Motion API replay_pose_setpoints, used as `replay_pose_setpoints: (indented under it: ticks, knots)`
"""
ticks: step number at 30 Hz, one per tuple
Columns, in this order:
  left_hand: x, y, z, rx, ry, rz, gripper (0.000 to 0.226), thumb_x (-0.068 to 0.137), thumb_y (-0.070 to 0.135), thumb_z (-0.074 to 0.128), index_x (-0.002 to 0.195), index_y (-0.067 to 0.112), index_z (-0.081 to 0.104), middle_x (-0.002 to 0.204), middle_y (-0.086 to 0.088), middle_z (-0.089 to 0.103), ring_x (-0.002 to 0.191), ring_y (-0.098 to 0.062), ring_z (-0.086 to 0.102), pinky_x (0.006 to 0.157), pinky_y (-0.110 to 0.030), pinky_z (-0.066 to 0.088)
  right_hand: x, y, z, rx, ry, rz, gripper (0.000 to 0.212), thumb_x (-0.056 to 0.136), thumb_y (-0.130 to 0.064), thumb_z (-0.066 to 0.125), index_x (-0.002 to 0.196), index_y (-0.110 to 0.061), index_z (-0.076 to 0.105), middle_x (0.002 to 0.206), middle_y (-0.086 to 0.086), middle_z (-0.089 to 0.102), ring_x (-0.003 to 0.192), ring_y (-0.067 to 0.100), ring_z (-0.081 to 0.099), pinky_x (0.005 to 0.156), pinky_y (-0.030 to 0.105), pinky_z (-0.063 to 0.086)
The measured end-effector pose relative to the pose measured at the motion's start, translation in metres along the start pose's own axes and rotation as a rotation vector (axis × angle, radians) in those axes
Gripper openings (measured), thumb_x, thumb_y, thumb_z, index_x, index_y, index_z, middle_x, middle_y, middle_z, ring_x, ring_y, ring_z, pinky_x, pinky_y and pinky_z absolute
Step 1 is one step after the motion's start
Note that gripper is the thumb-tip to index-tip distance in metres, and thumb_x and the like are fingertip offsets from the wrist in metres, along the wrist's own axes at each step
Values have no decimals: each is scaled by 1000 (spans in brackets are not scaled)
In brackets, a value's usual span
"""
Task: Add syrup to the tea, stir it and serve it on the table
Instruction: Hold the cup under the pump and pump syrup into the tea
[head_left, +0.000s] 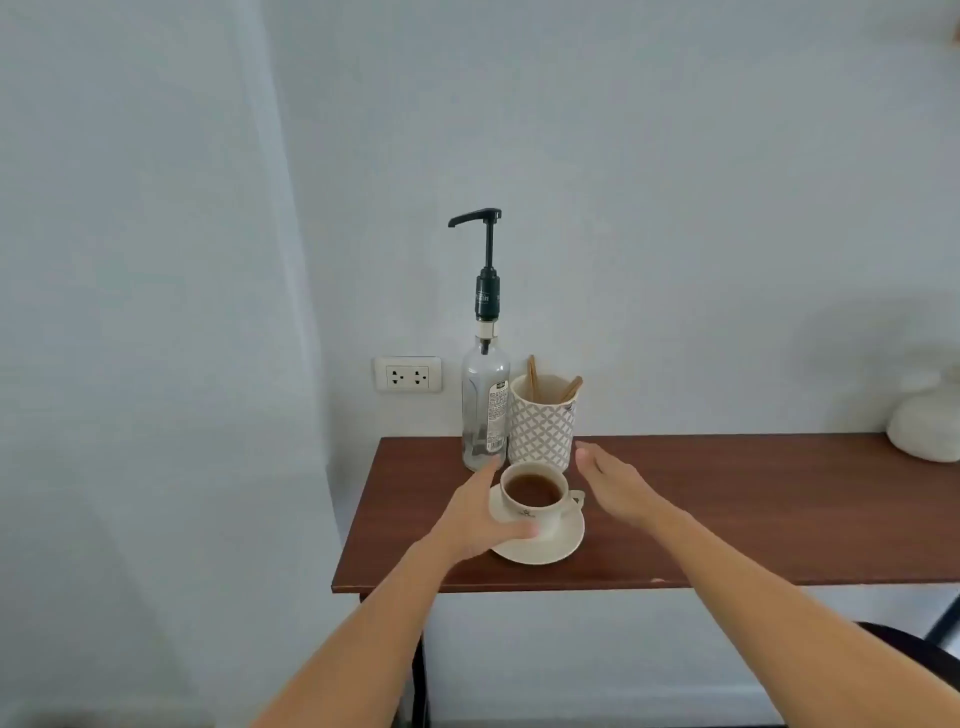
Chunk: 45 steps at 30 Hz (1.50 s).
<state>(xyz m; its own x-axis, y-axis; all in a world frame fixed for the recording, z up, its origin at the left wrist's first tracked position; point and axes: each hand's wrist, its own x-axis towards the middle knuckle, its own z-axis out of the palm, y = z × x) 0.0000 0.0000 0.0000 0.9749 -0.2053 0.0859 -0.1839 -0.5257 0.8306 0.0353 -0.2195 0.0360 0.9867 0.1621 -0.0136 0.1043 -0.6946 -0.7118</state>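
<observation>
A white cup of brown tea (534, 493) stands on a white saucer (558, 545) near the left end of the brown table (727, 519). My left hand (478, 514) wraps the cup's left side, thumb on the saucer in front. My right hand (613, 483) hovers flat and open just right of the cup, touching nothing. Behind the cup stands a clear glass syrup bottle (484, 410) with a tall black pump (485, 244), its spout pointing left. Beside it a patterned white mug (542, 423) holds wooden stir sticks (532, 376).
The table stands against a pale wall with a double socket (408, 375) left of the bottle. A white rounded object (927, 421) sits at the table's far right end. A dark chair edge (914, 654) shows under the table at right.
</observation>
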Motion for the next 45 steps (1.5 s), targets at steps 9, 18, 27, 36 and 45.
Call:
replay_pose_setpoints:
  ticks: [9,18,27,36,45]
  knots:
    - [25,-12,57,-238,271,-56,107,45,48,96,135,43,39,116,24,66,110,11,59,89,-11,47,20,32,34,384,-113,27,39,108,-34,36,111,-17,71,113,15,73,110,33,67,102,51,50]
    - [28,-7,63,-157,463,23,81,50,27,96,120,37,56,113,19,69,108,-3,66,87,-14,51,31,38,31,497,-204,-23,35,107,-32,38,110,-27,73,111,7,75,110,26,68,98,42,56]
    - [37,33,-11,-126,484,76,79,47,32,96,116,38,57,107,21,71,101,0,67,81,-14,53,51,-45,-18,334,-208,-255,41,106,-40,35,99,-21,71,104,16,74,102,30,69,96,46,54]
    - [74,83,-111,-232,546,107,86,35,41,94,112,30,58,102,9,74,95,-7,71,81,-30,59,131,-191,-81,519,87,-282,58,99,-60,35,147,-27,38,133,14,59,112,34,65,94,43,54]
    - [111,114,-172,-260,571,108,81,31,43,92,104,34,58,95,12,72,86,-6,70,74,-30,57,155,-260,-89,700,168,-163,50,86,-72,47,80,-24,59,97,8,76,82,35,73,87,45,60]
